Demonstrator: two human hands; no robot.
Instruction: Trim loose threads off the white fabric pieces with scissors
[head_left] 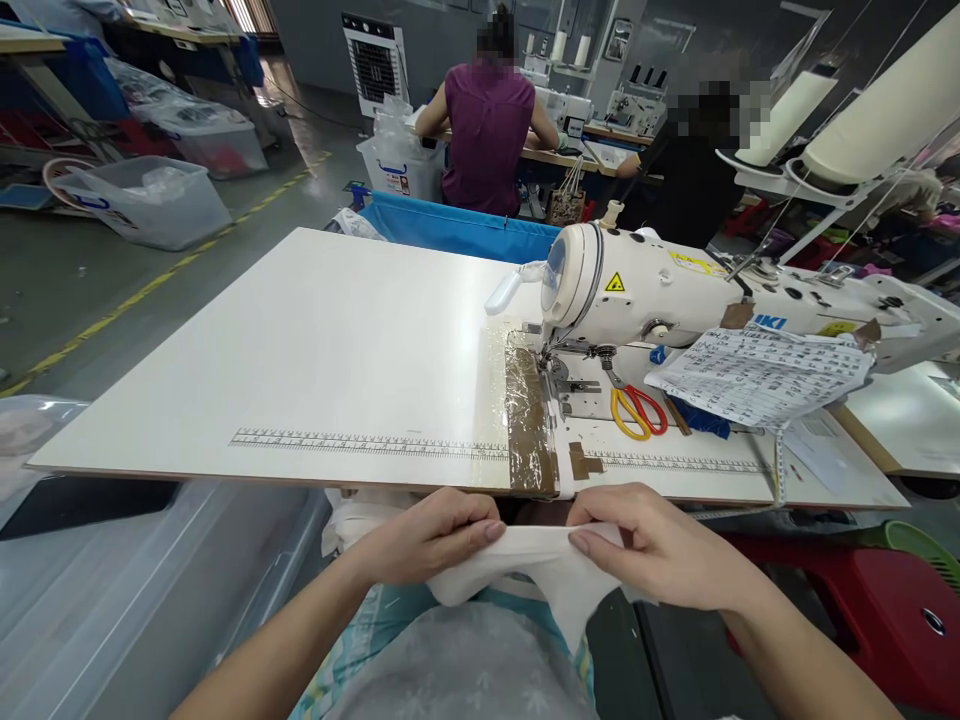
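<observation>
Between my two hands a piece of white fabric (pixel 525 555) is stretched along its top edge, just below the front edge of the sewing table (pixel 360 340). My left hand (pixel 442 535) pinches it between thumb and fingers at one end. At the other end my right hand (pixel 637 540) grips it the same way. Loose parts of the cloth hang down over my lap. The white sewing machine (pixel 652 285) stands beyond my right hand, its needle area near the brown tape (pixel 531 410) on the tabletop.
Scissors (pixel 637 410) with yellow and red handles lie by the machine. A paper with handwriting (pixel 765 370) hangs on it. A red stool (pixel 877 610) stands at right, a plastic bin (pixel 172 600) at left. Two people sit ahead, one in a purple top (pixel 489 140).
</observation>
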